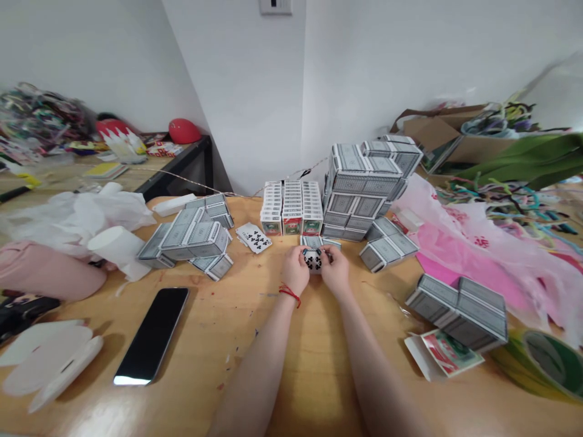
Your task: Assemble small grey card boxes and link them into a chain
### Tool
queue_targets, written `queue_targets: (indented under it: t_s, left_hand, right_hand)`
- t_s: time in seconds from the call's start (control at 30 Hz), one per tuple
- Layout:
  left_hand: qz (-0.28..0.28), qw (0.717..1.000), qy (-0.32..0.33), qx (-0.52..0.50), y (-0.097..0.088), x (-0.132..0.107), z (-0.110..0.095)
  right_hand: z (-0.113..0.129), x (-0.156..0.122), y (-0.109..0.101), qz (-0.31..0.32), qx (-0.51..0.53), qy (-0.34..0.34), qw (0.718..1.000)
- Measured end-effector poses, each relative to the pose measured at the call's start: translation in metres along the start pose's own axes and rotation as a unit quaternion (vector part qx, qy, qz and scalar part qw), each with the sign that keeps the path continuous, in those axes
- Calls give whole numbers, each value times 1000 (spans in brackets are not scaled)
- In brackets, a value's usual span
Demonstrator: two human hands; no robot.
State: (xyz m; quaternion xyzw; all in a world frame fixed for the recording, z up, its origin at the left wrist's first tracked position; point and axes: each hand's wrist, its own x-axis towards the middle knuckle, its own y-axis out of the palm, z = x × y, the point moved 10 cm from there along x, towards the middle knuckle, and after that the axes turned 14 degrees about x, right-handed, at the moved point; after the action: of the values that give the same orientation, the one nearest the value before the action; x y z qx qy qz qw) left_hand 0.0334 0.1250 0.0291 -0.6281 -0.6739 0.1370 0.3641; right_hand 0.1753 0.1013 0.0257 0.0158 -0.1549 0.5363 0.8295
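Taking the two hands as the centre of the clock, the left hand (pixel 296 268) is closed, and its fingers grip the left edge of the white playing cards with black club marks (pixel 313 262). The right hand (pixel 336 270) is also closed and grips the right edge of the same cards, which are above the light brown wooden table (pixel 255 376). How many cards they hold, I cannot tell. Around the left wrist is a thin red string bracelet (pixel 289 294). At twelve o'clock, just behind the hands, lies a grey patterned block (pixel 331 243), partly hidden. Between eleven and twelve stand three rows of small white, red and green card boxes (pixel 292 209). Toward one o'clock rises a tall stack of grey patterned blocks (pixel 357 182). Between nine and ten, some loose white cards (pixel 257 240) lie spread face up. At eight rests a black flat phone (pixel 152 334).
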Motion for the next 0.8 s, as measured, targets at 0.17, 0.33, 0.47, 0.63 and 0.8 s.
queue_targets:
  t_s: [0.17,0.33,0.47,0.63,0.8]
  left_hand:
    - [10,1000,-15,-23,3,2,3]
    - [12,999,-29,-8,2,2,6]
    - [18,999,-15,33,0,0,1]
    - [34,998,10,55,4,-1,-1]
    - [41,996,50,58,6,1,-4]
  right_hand:
    - [1,0,0,5,-6,1,1000]
    - [1,-1,3,13,-16,0,1000]
    - [1,-1,3,14,-24,0,1000]
    - [3,0,-1,11,-45,-15,999]
    - [1,0,-5,-1,-61,-11,998]
